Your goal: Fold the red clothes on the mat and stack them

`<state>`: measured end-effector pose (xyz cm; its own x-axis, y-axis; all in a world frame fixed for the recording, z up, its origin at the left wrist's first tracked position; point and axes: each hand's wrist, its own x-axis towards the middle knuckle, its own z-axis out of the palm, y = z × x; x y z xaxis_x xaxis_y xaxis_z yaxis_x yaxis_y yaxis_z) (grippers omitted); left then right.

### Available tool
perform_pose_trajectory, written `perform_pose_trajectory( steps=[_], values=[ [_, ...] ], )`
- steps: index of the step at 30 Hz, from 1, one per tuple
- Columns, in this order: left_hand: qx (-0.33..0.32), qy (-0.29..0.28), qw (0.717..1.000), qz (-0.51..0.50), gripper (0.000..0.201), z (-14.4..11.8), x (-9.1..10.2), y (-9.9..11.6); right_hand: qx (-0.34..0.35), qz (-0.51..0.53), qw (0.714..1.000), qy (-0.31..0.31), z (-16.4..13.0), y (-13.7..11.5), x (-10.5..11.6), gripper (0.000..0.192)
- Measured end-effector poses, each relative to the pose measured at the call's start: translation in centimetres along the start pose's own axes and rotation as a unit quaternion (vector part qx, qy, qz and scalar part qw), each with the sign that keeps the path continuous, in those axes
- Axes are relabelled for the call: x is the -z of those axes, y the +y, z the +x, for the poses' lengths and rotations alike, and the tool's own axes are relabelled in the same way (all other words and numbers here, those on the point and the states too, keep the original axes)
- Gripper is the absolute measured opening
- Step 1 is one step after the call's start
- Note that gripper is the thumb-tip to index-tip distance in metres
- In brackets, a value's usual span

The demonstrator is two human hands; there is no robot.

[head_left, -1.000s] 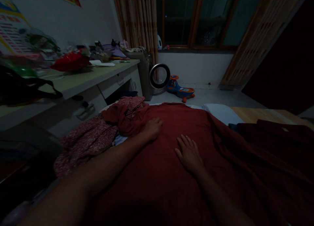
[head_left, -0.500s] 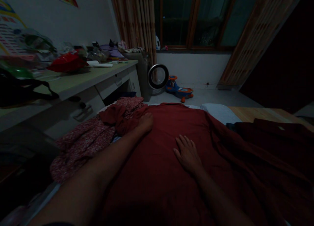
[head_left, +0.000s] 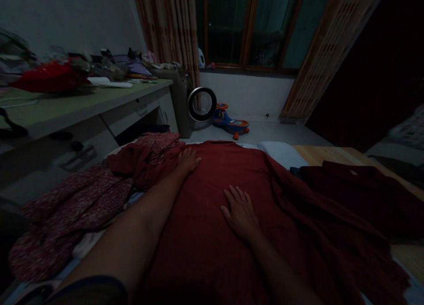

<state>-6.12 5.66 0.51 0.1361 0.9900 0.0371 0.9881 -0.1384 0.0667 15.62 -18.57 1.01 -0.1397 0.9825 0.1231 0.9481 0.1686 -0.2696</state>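
Since a second ago the left hand [head_left: 188, 160] has slid toward the red garment's [head_left: 212, 234] far left edge on the bed, its fingers flat and holding nothing, while the right hand [head_left: 239, 212] stays pressed open mid-cloth.

The red garment [head_left: 212, 234] is matt woven cloth with a faint check, the floral fabric [head_left: 76, 203] thin printed cloth, the tabletop [head_left: 66, 108] smooth matt laminate, the toy car [head_left: 230, 122] glossy plastic
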Motion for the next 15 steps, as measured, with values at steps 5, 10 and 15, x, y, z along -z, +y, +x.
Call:
perform_pose_trajectory(
  steps=[5, 10, 15],
  values=[
    [0.021, -0.035, 0.999, 0.004, 0.067, -1.1, 0.8, 0.1, -0.004, -0.001, 1.000, 0.000, 0.0, 0.0, 0.0, 0.055],
    [-0.037, -0.023, 0.999, 0.011, 0.054, -6.2, 2.6, 1.8, -0.032, -0.012, 0.999, 0.017, 0.0, -0.1, 0.0, 0.057],
    [-0.249, -0.076, 0.965, -0.038, 0.059, -17.1, 1.7, 3.7, -0.031, -0.027, 0.999, 0.030, 0.1, -0.2, 0.0, 0.055]
  ],
)
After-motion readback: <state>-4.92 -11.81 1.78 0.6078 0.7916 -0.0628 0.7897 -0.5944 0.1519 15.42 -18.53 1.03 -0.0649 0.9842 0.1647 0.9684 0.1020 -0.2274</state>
